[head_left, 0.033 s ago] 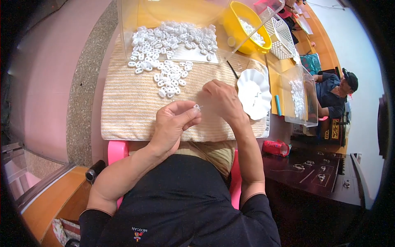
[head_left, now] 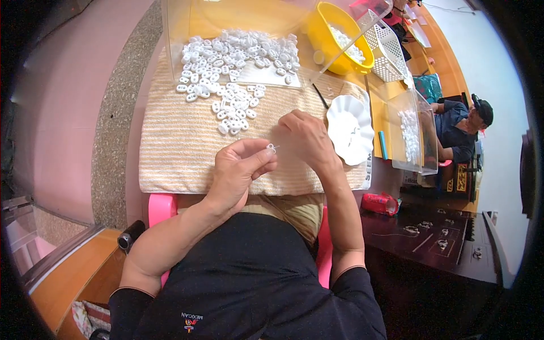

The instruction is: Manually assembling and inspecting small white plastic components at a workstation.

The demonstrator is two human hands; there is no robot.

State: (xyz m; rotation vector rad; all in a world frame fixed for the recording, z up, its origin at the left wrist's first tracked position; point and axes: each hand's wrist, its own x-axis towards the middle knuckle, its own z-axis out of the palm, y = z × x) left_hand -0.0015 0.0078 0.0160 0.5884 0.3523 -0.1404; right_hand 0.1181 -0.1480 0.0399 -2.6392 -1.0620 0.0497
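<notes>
Between thumb and forefinger, my left hand (head_left: 241, 167) pinches a small white two-holed piece (head_left: 271, 148). A thin pale sliver sticks out from its right side. My right hand (head_left: 309, 136) hovers just beyond and to the right, its fingers curled together; whatever they hold, if anything, is hidden. Ahead of both hands lies a spread of small white oval two-holed pieces (head_left: 233, 107) on a striped towel (head_left: 175, 141). Right of my right hand sits a white wavy-rimmed dish (head_left: 343, 113) with small bits in it.
A clear plastic box (head_left: 170, 39) at the back spills white pieces forward. Beyond stand a yellow basin (head_left: 320, 34) and a white perforated basket (head_left: 388, 51). A dark pen-like stick (head_left: 321, 96) lies by the dish. On the right, a person (head_left: 459, 124) sits behind another clear bin (head_left: 428, 150).
</notes>
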